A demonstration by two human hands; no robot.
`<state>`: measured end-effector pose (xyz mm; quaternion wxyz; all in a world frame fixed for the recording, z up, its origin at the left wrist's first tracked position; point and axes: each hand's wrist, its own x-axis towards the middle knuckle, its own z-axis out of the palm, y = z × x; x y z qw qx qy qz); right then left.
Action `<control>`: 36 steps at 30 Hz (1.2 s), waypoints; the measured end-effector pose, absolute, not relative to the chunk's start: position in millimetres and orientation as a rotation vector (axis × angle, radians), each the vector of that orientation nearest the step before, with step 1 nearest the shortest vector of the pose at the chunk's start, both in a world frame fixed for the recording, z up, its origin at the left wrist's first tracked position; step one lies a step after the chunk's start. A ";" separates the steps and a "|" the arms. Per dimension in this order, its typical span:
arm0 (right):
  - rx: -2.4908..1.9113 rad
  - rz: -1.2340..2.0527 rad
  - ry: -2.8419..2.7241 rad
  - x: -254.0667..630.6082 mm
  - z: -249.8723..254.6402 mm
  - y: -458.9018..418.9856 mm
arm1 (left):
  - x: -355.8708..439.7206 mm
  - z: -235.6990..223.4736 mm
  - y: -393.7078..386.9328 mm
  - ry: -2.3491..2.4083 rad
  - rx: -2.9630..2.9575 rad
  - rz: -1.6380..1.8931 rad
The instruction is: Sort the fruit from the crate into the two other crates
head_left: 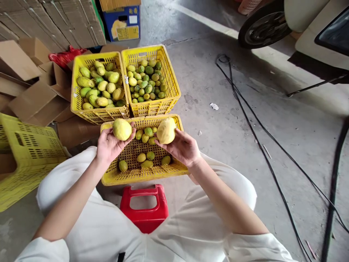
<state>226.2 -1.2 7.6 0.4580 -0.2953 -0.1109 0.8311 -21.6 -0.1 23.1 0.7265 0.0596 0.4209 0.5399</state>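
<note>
My left hand (109, 145) is closed round a round yellow-green fruit (121, 129). My right hand (182, 147) grips a paler yellow fruit (166, 130). Both fruits are held up over the near yellow crate (141, 175), which has only a few small green and yellow fruits lying in it. Behind it stand two fuller yellow crates: the left crate (94, 114) holds larger oblong fruits, the right crate (156, 107) holds small round ones.
A red stool (144, 213) stands between my knees. An empty yellow crate (25, 160) lies at the left, with cardboard boxes (35, 98) behind it. Black cables (261, 138) run across the concrete floor at the right, near a vehicle wheel (263, 25).
</note>
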 end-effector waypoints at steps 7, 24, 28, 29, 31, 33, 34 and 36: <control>-0.841 2.113 -0.339 211.0 -6.9 -6.6 | -17.3 3.5 -4.3 0.962 0.292 1.075; -0.753 2.207 -0.343 213.5 -4.9 -8.5 | -19.6 2.3 -7.8 0.771 0.448 0.911; -0.804 2.177 -0.306 215.2 -2.4 -7.5 | -17.3 4.8 -6.6 0.802 0.373 0.933; -0.791 2.176 -0.290 216.5 0.6 -6.7 | -17.7 7.3 -6.5 0.802 0.340 0.946; -0.734 2.170 -0.272 219.5 7.6 -5.1 | -19.1 12.8 -6.6 0.803 0.296 0.967; -0.678 2.163 -0.294 221.5 13.3 -4.0 | -20.5 16.6 -7.0 0.812 0.305 0.989; -0.663 2.162 -0.311 221.9 14.7 -3.8 | -21.0 17.0 -7.2 0.815 0.322 1.002; -0.661 2.170 -0.339 221.4 14.1 -3.8 | -21.2 14.5 -7.4 0.818 0.353 1.018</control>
